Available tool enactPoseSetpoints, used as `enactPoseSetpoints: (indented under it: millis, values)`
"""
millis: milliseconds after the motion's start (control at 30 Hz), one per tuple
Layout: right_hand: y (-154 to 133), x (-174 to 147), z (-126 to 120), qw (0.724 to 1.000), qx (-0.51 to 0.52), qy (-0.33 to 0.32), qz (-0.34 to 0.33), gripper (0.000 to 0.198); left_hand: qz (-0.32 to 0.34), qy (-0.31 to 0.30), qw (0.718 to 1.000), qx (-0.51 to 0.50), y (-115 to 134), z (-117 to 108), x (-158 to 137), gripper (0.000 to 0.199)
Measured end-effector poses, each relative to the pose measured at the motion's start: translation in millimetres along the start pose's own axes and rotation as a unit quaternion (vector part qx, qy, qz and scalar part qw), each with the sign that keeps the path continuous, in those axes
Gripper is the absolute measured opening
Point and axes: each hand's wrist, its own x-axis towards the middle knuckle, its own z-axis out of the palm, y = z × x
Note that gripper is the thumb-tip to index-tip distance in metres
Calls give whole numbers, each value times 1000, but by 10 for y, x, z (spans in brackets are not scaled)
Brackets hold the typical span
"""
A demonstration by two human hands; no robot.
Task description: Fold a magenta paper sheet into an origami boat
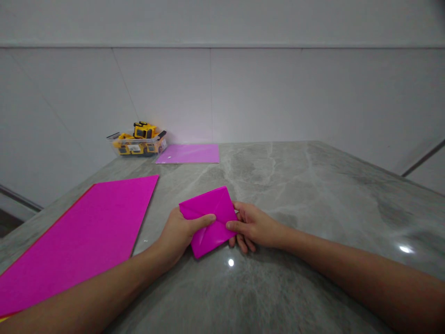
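A folded magenta paper (212, 202), roughly square with creases meeting near its middle, is held just above the grey table between both hands. My left hand (181, 230) grips its left side, the thumb lying across the top face and the other fingers hidden underneath. At the right edge, my right hand (251, 226) pinches the paper with its thumb on top; some of its fingers show below and behind the edge.
Large magenta sheets (86, 227) lie stacked at the left. Farther back are a flat packet of lilac paper (194, 153) and a clear plastic box (134, 147) with yellow toy trucks (144, 131). Behind the marbled grey table (295, 185) stands a pale wall.
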Motion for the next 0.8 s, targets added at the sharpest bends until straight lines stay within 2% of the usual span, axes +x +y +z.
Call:
enactPoseSetpoints:
  millis: [100,267,433,600,800]
  values:
    - [-32,-5,0,999,-21,-16,25,30,-9,24,999,-35,30,-3,9,32]
    - [-96,-23,37,993,-93,25,66,52,-20,36,997,-73,30,-28,18,30]
    - [-108,-56,42,983,-182,6,-6,69,-16,50,994,-93,-21,-55,35,31]
    - [-93,-96,22,980,-193,-14,-53,69,-27,68,993,-96,6,-21,17,31]
    - [-102,-114,-6,981,-176,-69,-47,65,-23,44,995,-91,-3,-21,21,31]
